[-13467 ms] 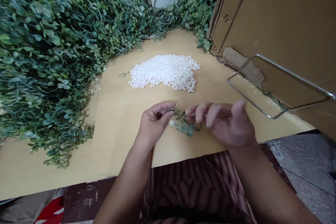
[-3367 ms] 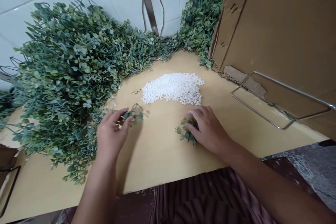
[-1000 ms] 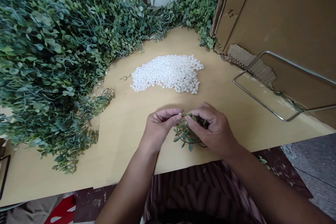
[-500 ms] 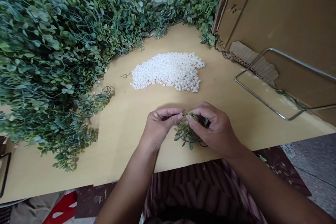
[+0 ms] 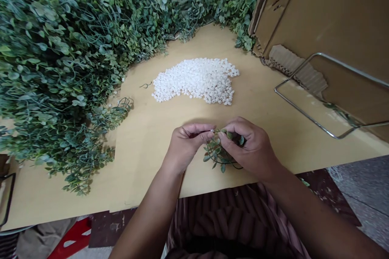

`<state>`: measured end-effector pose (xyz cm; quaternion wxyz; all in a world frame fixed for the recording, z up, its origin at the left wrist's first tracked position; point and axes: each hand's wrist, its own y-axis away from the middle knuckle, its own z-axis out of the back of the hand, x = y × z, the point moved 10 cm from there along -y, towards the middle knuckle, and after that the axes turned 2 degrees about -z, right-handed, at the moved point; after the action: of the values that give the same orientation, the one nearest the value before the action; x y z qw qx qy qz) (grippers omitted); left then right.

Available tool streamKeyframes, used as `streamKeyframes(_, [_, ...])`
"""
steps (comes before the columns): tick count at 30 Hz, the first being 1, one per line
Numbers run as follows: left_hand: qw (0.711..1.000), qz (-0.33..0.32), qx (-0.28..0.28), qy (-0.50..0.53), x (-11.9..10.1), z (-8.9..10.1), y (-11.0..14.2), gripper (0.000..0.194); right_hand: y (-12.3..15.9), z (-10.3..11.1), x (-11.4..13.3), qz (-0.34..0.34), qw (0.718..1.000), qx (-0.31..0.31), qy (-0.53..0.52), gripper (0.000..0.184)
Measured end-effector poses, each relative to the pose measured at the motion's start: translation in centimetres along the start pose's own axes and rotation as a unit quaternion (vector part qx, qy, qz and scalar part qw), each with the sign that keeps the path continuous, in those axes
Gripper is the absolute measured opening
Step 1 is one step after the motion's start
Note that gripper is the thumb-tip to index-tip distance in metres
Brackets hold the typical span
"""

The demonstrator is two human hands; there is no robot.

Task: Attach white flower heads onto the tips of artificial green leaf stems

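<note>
Near the table's front edge, my left hand (image 5: 188, 145) pinches a small white bead (image 5: 212, 130) between thumb and forefinger. Opposite it, my right hand (image 5: 251, 145) is closed on a sprig of artificial greenery (image 5: 217, 153), gripping a stem close to its tip. The fingertips of both hands almost meet, with the stem's end between them; whether the bead sits on the stem is too small to tell. Leaves of the sprig hang below my hands, and part of it is hidden behind my right hand. Beyond lies a spread pile of white beads (image 5: 197, 79).
A large heap of artificial greenery (image 5: 69, 48) covers the left and back of the table (image 5: 146, 162). A cardboard box (image 5: 328, 20) stands at the right, with a bent metal wire frame (image 5: 304, 111) before it. A loose stem piece (image 5: 146, 85) lies left of the beads.
The view has shifted slightly. Both hands keep their pinch on the bead and the sprig, with hardly any movement of the fingers.
</note>
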<state>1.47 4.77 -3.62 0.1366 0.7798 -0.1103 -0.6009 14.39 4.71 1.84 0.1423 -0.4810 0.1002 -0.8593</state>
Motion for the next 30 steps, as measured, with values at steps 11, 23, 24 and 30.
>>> streamKeyframes(11, [1.000,0.004,-0.003,-0.002,0.09,0.14,-0.06,0.015,-0.08,0.08,0.13,0.007,1.000,0.004,0.005,0.019])
streamKeyframes(23, [1.000,-0.003,0.004,-0.029,-0.01,-0.02,-0.10,0.013,-0.02,-0.15,-0.31,-0.014,1.000,0.013,0.009,0.020])
streamKeyframes(24, [0.999,-0.005,0.006,-0.031,-0.06,-0.02,-0.08,0.012,-0.02,-0.13,-0.33,-0.015,1.000,0.011,0.010,0.020])
streamKeyframes(30, [0.999,-0.016,-0.002,-0.049,-0.21,0.18,-0.06,0.011,-0.04,-0.26,-0.31,-0.018,1.000,0.015,0.014,0.020])
